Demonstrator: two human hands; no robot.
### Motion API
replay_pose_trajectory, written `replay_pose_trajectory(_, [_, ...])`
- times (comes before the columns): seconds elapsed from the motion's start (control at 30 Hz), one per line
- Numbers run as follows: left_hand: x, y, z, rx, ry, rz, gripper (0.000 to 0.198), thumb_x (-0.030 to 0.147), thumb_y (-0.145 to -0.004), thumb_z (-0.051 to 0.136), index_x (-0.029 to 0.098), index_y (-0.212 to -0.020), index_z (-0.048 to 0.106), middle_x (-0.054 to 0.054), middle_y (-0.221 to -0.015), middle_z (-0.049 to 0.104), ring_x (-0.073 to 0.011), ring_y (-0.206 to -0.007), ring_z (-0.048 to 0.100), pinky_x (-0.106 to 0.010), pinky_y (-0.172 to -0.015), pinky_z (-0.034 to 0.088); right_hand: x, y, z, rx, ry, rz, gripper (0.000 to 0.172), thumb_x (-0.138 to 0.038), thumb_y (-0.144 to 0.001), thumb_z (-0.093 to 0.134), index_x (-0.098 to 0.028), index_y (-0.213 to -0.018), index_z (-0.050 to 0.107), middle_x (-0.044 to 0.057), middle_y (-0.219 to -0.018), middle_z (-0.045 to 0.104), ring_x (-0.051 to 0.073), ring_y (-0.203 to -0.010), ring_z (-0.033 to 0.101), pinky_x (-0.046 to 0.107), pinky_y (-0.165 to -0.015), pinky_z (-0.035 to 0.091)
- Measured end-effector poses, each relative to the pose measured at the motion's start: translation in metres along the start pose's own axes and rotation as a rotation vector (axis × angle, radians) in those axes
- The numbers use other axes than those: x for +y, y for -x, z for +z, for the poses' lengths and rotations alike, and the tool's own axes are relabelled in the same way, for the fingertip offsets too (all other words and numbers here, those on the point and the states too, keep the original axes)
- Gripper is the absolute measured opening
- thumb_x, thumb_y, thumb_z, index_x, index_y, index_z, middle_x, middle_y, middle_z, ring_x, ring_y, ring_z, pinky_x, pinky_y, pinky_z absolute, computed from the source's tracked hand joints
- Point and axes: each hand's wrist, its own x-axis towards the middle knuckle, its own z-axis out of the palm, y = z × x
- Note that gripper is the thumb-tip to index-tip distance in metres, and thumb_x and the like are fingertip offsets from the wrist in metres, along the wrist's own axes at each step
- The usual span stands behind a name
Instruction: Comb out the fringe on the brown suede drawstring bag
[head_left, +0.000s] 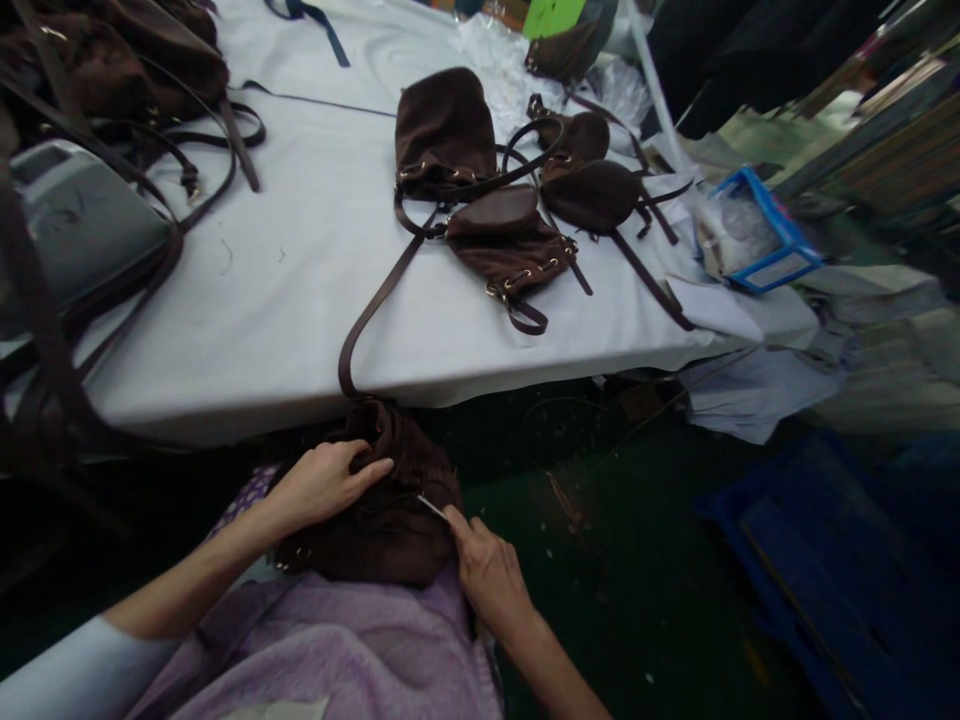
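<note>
Bag (382, 530) of dark brown suede, resting on the person's lap over a lilac cloth (352, 650), just below the near edge of the table (285, 290). The left hand (322, 485) lies on top of the bag, fingers curled and pressing into its upper folds, gripping the material. The right hand (487, 570) sits at the bag's right side, thumb and forefinger pinched on a thin metal tool (433, 507) whose tip touches the suede; the tool is too small to tell whether it is a needle or a blade. The bag thus lies between the two hands, the left above it and the right beside it. A long strap (375, 310) runs from the table edge above the bag up across the white surface to a group of finished brown bags (495, 190) near the middle. More bags and straps (127, 70) are heaped at the far left corner, beside a grey machine (75, 220). A blue tray (780, 235) stands at the table's right end.
</note>
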Motion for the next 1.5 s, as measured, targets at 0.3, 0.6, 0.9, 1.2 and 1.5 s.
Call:
replay_pose_trajectory(0.3, [0.007, 0.018, 0.001, -0.28, 1.348, -0.37, 0.039, 0.05, -0.085, 0.054, 0.014, -0.094, 0.066, -0.009, -0.082, 0.072, -0.0243, -0.073, 0.068, -0.036, -0.071, 0.054, 0.015, 0.009, 0.019, 0.305, -0.495, 0.122, 0.039, -0.028, -0.1, 0.023, -0.019, -0.128, 0.049, 0.007, -0.093, 0.064, 0.018, -0.082, 0.066, 0.025, -0.069, 0.051])
replay_pose_trajectory(0.6, [0.037, 0.031, 0.016, -0.03, 1.534, -0.483, 0.036, 0.045, -0.087, 0.056, 0.012, -0.097, 0.066, -0.007, -0.074, 0.073, -0.0205, -0.064, 0.069, -0.03, -0.062, 0.056, -0.045, 0.013, -0.024, 0.411, -0.321, -0.264, 0.051, -0.016, -0.095, 0.026, -0.021, -0.146, 0.029, 0.005, -0.083, 0.062, 0.015, -0.063, 0.061, 0.023, -0.061, 0.052])
replay_pose_trajectory(0.9, [0.044, 0.049, 0.017, 0.137, 1.544, -0.58, 0.027, 0.032, -0.092, 0.051, 0.013, -0.106, 0.064, -0.008, -0.079, 0.074, -0.0222, -0.07, 0.07, -0.032, -0.062, 0.057, 0.013, 0.0, 0.005, 0.014, 0.242, 0.195, 0.073, 0.0, -0.086, 0.038, -0.034, -0.148, 0.019, 0.005, -0.088, 0.061, 0.018, -0.073, 0.067, 0.026, -0.064, 0.051])
replay_pose_trajectory(1.2, [0.033, 0.053, 0.016, 0.176, 1.494, -0.407, 0.033, 0.041, -0.089, 0.056, 0.016, -0.106, 0.066, -0.007, -0.089, 0.074, -0.0236, -0.082, 0.07, -0.032, -0.071, 0.057, 0.077, 0.045, -0.008, 0.149, -0.133, 0.488, 0.052, -0.017, -0.097, 0.021, -0.014, -0.149, 0.019, 0.012, -0.093, 0.069, 0.021, -0.079, 0.069, 0.026, -0.066, 0.052])
replay_pose_trajectory(1.5, [0.034, 0.055, 0.033, 0.197, 1.413, -0.399, 0.048, 0.054, -0.079, 0.063, 0.015, -0.107, 0.065, -0.007, -0.091, 0.074, -0.0238, -0.08, 0.069, -0.031, -0.068, 0.056, -0.034, 0.008, 0.01, 0.33, 0.16, -0.051, 0.069, -0.001, -0.083, 0.039, -0.025, -0.146, 0.03, 0.002, -0.073, 0.06, 0.016, -0.058, 0.061, 0.022, -0.054, 0.049])
